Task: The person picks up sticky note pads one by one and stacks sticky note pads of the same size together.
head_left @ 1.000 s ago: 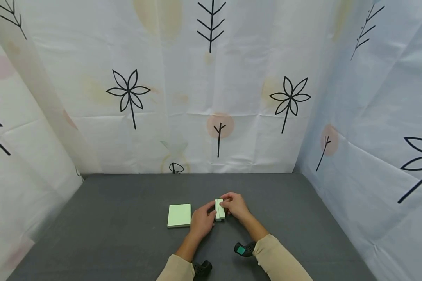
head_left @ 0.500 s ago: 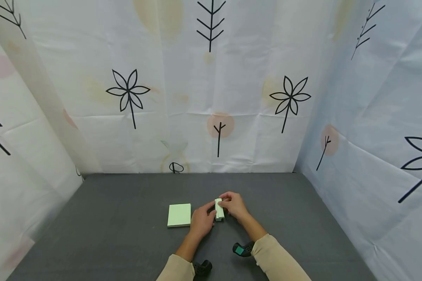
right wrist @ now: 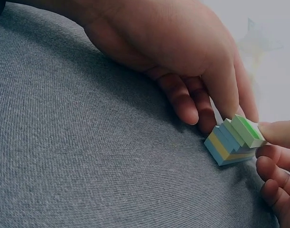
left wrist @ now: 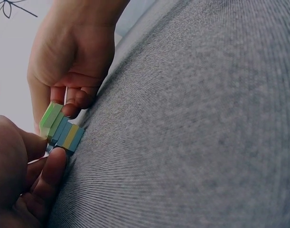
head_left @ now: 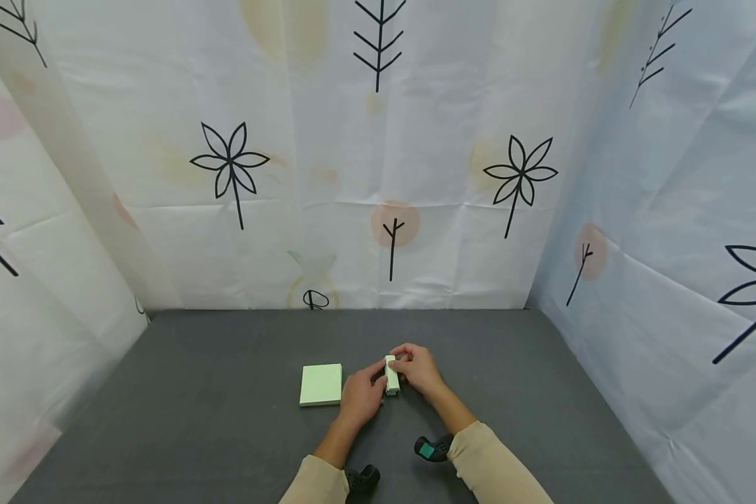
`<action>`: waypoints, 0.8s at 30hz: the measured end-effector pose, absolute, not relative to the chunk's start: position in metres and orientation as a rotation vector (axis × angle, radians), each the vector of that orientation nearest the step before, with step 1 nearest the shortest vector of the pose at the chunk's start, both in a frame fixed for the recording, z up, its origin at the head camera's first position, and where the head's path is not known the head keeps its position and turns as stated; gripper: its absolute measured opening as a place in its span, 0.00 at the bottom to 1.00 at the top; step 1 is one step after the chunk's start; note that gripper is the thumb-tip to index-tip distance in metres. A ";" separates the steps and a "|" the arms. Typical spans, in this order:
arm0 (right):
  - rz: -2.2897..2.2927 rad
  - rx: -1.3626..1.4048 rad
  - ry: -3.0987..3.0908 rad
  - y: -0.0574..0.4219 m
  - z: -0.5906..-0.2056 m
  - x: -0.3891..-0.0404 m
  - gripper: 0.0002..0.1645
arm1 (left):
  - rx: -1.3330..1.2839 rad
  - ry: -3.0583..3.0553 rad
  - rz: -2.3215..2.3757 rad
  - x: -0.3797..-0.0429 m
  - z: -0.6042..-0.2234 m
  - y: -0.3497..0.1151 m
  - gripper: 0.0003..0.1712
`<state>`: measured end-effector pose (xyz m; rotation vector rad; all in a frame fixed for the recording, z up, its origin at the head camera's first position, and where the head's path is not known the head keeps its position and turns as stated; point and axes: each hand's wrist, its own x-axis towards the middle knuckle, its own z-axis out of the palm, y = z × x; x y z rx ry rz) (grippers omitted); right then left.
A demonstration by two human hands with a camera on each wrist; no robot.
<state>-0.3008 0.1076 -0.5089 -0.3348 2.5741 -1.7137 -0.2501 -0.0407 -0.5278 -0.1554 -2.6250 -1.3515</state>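
A small stack of narrow sticky note pads (head_left: pixel 391 381) stands on the grey table between the two hands. Its layers are pale green on top, with blue and yellow below; in the right wrist view the stack (right wrist: pixel 229 142) shows stepped edges, the upper pads offset from the lower ones. My left hand (head_left: pixel 360 397) holds the stack from its left side, thumb and fingers at its ends. From the right, my right hand (head_left: pixel 421 369) pinches the upper green pads, thumb on the near side. A square pale green sticky note pad (head_left: pixel 320 385) lies flat just left of my left hand.
The grey cloth-covered table (head_left: pixel 214 448) reaches back to a white printed curtain (head_left: pixel 327 238), with more curtain at both sides. Black wrist devices (head_left: pixel 433 448) sit by the cuffs of beige sleeves (head_left: pixel 500 465).
My right hand has shifted slightly left, and the top of the stack has slid left with it, so the stack looks narrower from above. The left hand and the square pad stay in place.
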 end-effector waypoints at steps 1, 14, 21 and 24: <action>-1.712 -0.334 2.578 0.107 -0.509 -0.301 0.09 | -0.160 -2.623 -1.348 -0.250 -0.528 -0.041 0.22; -1.674 -0.331 2.624 0.107 -0.509 -0.302 0.09 | -0.125 -2.618 -1.362 -0.251 -0.529 -0.038 0.31; -1.635 -0.366 2.622 0.108 -0.507 -0.301 0.11 | -0.094 -2.616 -1.291 -0.253 -0.532 -0.036 0.31; -1.638 -0.373 2.619 0.108 -0.508 -0.301 0.12 | -0.087 -2.613 -1.268 -0.253 -0.533 -0.035 0.32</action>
